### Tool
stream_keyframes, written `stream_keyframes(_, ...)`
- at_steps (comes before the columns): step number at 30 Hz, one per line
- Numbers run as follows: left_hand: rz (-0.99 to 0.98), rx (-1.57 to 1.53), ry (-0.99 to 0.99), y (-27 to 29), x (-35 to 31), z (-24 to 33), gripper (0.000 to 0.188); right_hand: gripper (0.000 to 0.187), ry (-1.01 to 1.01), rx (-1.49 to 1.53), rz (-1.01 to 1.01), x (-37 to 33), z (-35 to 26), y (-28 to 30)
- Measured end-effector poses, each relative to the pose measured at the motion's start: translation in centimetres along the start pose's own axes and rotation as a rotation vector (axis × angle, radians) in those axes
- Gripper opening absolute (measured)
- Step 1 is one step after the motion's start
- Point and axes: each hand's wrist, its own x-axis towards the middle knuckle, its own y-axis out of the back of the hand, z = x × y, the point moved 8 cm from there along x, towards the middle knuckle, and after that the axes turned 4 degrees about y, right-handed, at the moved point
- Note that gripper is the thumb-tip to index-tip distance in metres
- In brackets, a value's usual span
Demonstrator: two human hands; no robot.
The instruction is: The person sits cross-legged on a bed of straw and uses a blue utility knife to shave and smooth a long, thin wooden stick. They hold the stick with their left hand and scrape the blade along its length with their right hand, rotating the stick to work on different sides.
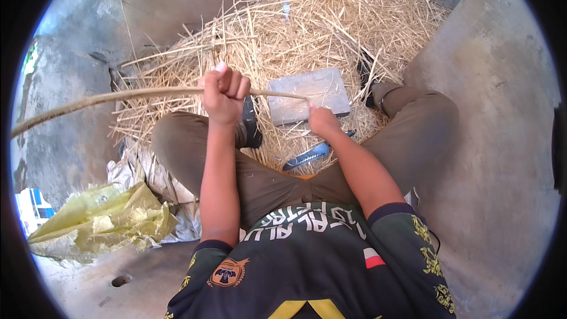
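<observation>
A long, thin, brown stick runs from the far left, bowing slightly, to above a grey block. My left hand is closed round it in a fist, thumb up. Over the block's near right edge, my right hand is closed at the stick's thin end, its thumb against the tip. The block lies flat between my legs, with a few thin strands on top. Near my lap lies a blue tool with a row of pale teeth-like marks; I cannot make out its exact kind.
A wide heap of pale straw-like strips spreads beyond the block and under my feet. A small light-coloured object lies on it. To the left is a crumpled yellow sack beside whitish sacking. Concrete floor extends right.
</observation>
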Motion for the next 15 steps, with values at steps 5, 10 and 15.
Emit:
stream_keyframes(5, -0.029, -0.032, -0.053, -0.3, 0.1, 0.3, 0.046, 0.068, -0.118, 0.112, 0.071, -1.2, -2.3, 0.6)
stream_keyframes(10, -0.13, -0.027, 0.005, -1.1, 0.1, 0.5, 0.048, 0.07, 0.148, 0.21, 0.071, -4.1, -8.2, 2.3)
stream_keyframes(15, -0.189, 0.055, 0.057, -2.5, -1.0, 0.9, 0.05, 0.067, 0.356, 0.299, 0.017, -9.9, -13.9, 5.6)
